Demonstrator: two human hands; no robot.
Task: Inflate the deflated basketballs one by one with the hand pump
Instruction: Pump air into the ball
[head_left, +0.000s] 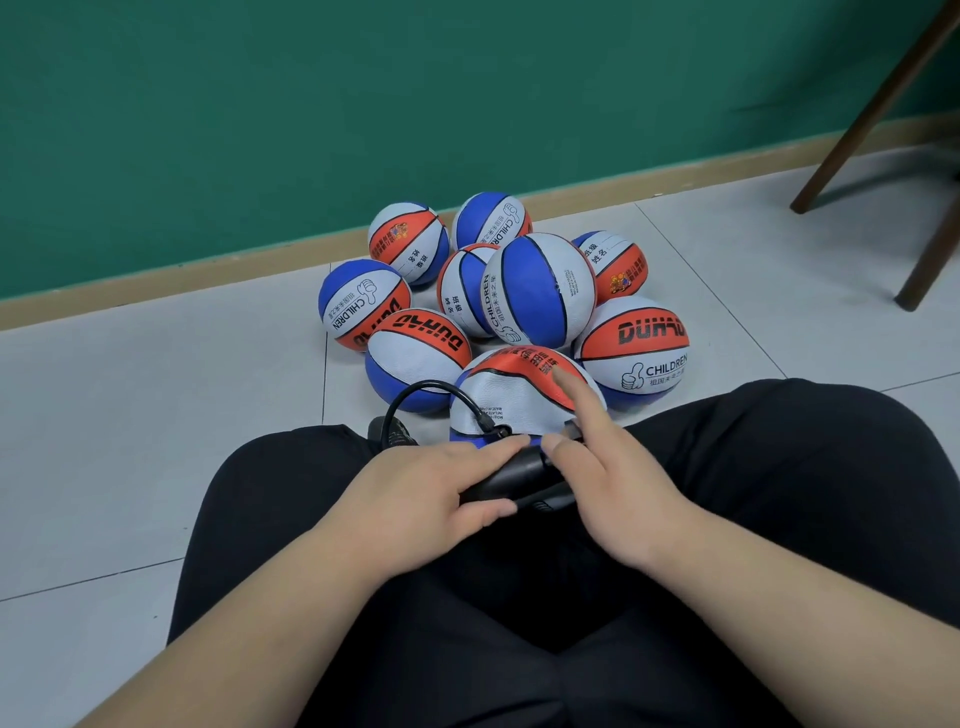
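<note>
Slack basketball (519, 400), at 12 o'clock from the hands, should be light and yield under pressure, so steady it at the sides; left hand (431, 493) grips the hand pump (514, 473), right hand (618, 473) at 3 o'clock of it lies straight-fingered, index touching the ball

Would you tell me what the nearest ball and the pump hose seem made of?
Nearest ball: likely rubber, matte; fine pebbled grain shows on its white panel. Pump hose: probably flexible black rubber or plastic; it curves in a loop.
</note>
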